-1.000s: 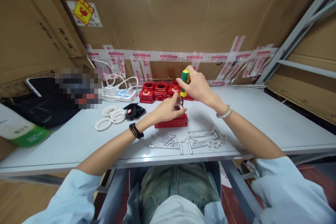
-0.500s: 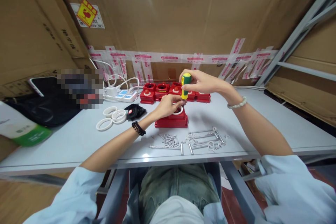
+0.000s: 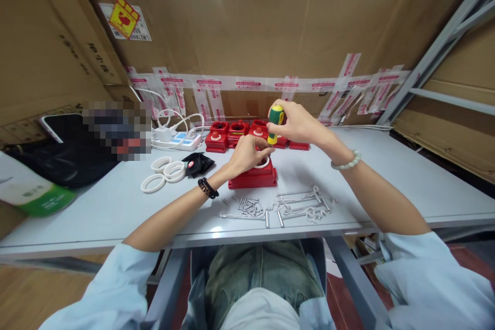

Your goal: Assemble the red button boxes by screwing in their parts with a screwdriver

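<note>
My right hand [image 3: 294, 122] is closed around the green and yellow handle of a screwdriver [image 3: 276, 122], held upright with its lower end pointing down. Just below it, my left hand [image 3: 249, 154] has its fingers pinched near the screwdriver's lower end, over a red housing [image 3: 253, 179]; what the fingertips hold is too small to make out. A white ring [image 3: 263, 163] shows on top of this housing, partly hidden by my left hand. Small screws [image 3: 250, 207] and metal rods with chains [image 3: 305, 205] lie in front of the housing.
Several red units [image 3: 216, 138] stand in a row at the back. Left of centre are loose white rings [image 3: 152, 183], a black plastic bag [image 3: 198, 164] and a white power strip [image 3: 181, 141]. Cardboard [image 3: 247, 26] rises behind the table [image 3: 116, 216].
The screwdriver's handle has tilted slightly and shifted a little to the right with my right hand. My left hand has barely moved, still pinched over the red housing.
</note>
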`<state>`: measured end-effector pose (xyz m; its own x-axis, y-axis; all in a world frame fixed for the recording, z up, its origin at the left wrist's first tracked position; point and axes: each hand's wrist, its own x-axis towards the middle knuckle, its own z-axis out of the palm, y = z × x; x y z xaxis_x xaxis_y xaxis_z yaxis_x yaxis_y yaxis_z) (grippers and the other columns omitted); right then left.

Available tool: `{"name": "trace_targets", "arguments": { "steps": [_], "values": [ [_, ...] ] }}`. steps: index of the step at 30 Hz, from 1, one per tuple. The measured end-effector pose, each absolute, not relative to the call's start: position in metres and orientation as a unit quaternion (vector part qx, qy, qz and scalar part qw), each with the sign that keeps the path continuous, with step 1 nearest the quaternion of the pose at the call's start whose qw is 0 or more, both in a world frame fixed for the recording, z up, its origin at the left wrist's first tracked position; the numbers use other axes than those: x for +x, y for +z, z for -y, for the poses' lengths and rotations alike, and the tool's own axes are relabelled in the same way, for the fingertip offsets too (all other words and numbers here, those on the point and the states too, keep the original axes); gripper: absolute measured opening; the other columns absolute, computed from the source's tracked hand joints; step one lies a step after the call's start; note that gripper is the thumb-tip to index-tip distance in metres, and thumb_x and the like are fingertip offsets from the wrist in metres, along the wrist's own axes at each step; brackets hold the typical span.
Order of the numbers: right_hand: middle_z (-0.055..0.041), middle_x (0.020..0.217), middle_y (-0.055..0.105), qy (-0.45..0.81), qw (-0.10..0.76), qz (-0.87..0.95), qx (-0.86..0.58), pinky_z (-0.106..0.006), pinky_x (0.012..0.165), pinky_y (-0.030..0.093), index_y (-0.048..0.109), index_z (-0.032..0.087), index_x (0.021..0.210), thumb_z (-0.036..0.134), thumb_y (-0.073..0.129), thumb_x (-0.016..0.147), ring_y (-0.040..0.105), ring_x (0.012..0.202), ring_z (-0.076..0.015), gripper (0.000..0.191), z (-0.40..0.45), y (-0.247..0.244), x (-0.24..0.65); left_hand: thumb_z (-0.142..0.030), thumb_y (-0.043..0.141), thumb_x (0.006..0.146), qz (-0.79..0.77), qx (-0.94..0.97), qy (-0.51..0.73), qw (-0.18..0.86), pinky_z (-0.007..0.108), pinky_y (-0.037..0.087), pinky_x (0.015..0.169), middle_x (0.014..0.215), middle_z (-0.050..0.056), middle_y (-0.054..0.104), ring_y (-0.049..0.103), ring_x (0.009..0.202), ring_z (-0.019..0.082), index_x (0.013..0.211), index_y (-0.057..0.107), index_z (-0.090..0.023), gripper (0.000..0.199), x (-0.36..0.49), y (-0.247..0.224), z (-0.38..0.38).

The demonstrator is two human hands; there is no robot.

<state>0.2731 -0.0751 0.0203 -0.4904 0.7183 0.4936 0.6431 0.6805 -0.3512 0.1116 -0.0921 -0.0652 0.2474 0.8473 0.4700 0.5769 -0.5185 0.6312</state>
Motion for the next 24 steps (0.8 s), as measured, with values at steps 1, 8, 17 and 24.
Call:
{"name": "trace_targets", "arguments": {
  "steps": [1,8,17,24],
  "values": [
    [0.002,0.07,0.057,0.084,0.302,0.869,-0.383,-0.03,0.057,0.036,0.045,0.023,0.079,0.021,0.062,0.071,0.046,0.059,-0.0135,0.019,0.075,0.021,0.274,-0.033,0.067,0.082,-0.457,0.768,0.41,0.182,0.025,0.045,0.06,0.06,0.002,0.069,0.061,0.054,0.014,0.071,0.072,-0.013,0.024,0.111,-0.065,0.092],
    [0.0028,0.068,0.057,0.094,0.31,0.852,-0.412,-0.03,0.055,0.037,0.043,0.024,0.087,0.02,0.063,0.067,0.048,0.057,-0.0147,0.028,0.086,0.023,0.273,-0.035,0.063,0.083,-0.404,0.767,0.395,0.306,0.021,0.044,0.051,0.075,0.004,0.071,0.059,0.056,0.012,0.087,0.073,-0.013,0.025,0.109,-0.067,0.087],
    [0.0024,0.067,0.055,0.052,0.395,0.819,-0.413,-0.032,0.061,0.038,0.043,0.023,0.077,0.035,0.072,0.073,0.044,0.059,-0.0136,0.032,0.083,0.005,0.267,-0.043,0.078,0.07,-0.463,0.718,0.454,0.252,0.023,0.04,0.052,0.058,-0.001,0.062,0.053,0.052,0.011,0.063,0.059,-0.015,0.034,0.115,-0.069,0.084],
    [0.0027,0.071,0.056,0.11,0.439,0.798,-0.398,-0.031,0.059,0.042,0.047,0.023,0.085,0.034,0.071,0.073,0.05,0.06,-0.014,0.028,0.078,-0.006,0.271,-0.034,0.062,0.083,-0.392,0.779,0.396,0.287,0.027,0.048,0.071,0.082,0.006,0.074,0.065,0.075,0.018,0.087,0.073,-0.013,0.024,0.111,-0.066,0.082]
  ]
}}
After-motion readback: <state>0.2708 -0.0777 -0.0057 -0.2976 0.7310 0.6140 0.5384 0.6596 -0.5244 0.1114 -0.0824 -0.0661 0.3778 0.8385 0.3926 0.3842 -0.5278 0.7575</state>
